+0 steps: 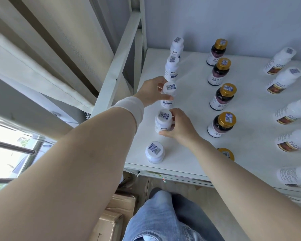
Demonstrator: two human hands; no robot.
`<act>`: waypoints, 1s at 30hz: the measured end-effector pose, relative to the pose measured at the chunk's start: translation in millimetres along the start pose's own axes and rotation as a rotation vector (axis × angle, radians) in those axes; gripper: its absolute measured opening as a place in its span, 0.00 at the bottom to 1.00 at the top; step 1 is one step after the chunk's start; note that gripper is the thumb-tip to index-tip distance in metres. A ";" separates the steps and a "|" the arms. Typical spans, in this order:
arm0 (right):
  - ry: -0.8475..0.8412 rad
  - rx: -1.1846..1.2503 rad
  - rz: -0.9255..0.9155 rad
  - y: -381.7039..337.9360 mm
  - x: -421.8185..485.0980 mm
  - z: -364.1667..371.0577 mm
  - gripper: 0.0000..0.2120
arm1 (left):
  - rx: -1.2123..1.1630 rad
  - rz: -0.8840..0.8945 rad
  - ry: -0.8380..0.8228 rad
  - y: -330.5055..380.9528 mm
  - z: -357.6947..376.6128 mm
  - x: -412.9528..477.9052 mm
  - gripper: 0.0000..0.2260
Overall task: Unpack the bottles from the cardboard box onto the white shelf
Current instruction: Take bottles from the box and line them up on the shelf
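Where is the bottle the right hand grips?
Head view, left side of the white shelf: the gripped bottle stands in the white-capped row, between the bottle in the left hand and the frontmost bottle.

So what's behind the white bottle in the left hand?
A nearer white bottle and a farther white bottle line up behind the held bottle, then the wall. The nearer one's base is covered by the left hand and the held cap, so contact is hidden.

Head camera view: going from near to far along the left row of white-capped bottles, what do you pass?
Nearest bottle → second bottle, gripped by the right hand → third bottle, gripped by the left hand → fourth bottle → farthest bottle.
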State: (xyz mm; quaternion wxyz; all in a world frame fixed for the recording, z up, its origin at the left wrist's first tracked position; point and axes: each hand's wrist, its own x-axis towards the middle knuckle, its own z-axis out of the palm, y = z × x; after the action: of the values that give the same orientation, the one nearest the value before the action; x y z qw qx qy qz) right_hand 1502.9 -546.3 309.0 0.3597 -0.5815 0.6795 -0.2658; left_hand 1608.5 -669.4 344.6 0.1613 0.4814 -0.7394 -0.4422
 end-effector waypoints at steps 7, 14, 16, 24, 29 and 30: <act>-0.014 -0.043 -0.002 3.6 0.8 3.7 0.25 | 0.033 0.003 0.005 -2.9 1.8 1.3 0.17; -0.074 -0.071 0.020 3.5 0.6 3.6 0.22 | 0.020 -0.026 -0.023 1.2 2.4 -0.2 0.21; -0.114 -0.062 0.056 2.5 0.4 1.0 0.20 | 0.031 -0.051 -0.045 4.3 1.8 -0.6 0.28; -0.110 -0.383 0.002 -32.5 19.1 -81.2 0.31 | 0.379 -0.183 -0.030 -2.6 -23.9 12.3 0.39; 0.047 -0.723 -0.014 -53.9 77.1 -139.8 0.28 | 0.662 -0.195 0.104 21.9 -42.0 45.3 0.31; 0.070 -0.791 -0.019 -52.8 88.9 -146.1 0.27 | 0.719 -0.188 0.100 25.8 -44.7 51.8 0.31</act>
State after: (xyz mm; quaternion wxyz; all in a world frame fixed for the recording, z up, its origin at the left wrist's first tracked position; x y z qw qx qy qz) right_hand 1412.2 -651.6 421.9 0.0821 -0.6719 0.7361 -0.0066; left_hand 1598.4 -732.2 380.8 -0.0236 0.5941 -0.7912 -0.1430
